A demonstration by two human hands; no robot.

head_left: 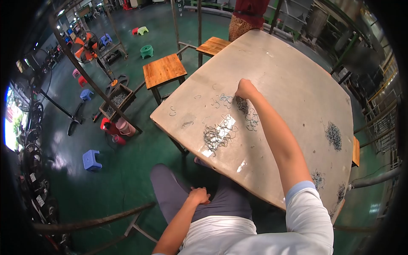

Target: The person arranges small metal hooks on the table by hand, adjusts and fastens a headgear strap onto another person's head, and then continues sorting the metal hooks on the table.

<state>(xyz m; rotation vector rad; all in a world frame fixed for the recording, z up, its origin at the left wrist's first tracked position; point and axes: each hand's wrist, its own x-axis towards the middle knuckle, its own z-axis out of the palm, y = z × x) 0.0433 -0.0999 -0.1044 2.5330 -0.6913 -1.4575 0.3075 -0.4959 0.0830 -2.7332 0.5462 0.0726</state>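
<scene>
On the pale tabletop (289,80), my right hand (245,89) is closed at the upper edge of a small dark pile of metal hooks (242,105); its fingertips are hidden, so what it grips cannot be made out. A larger heap of wire hooks (214,137) lies nearer the table's front edge. Between them are scattered loose hooks (251,121). My left hand (199,196) rests on my lap, away from the table, with its fingers curled and partly hidden.
More hook piles lie at the table's right side (333,137) and lower right (317,179). Wooden stools (165,70) stand beyond the left edge. Another person (250,16) is at the far corner. A blue stool (91,160) stands on the floor.
</scene>
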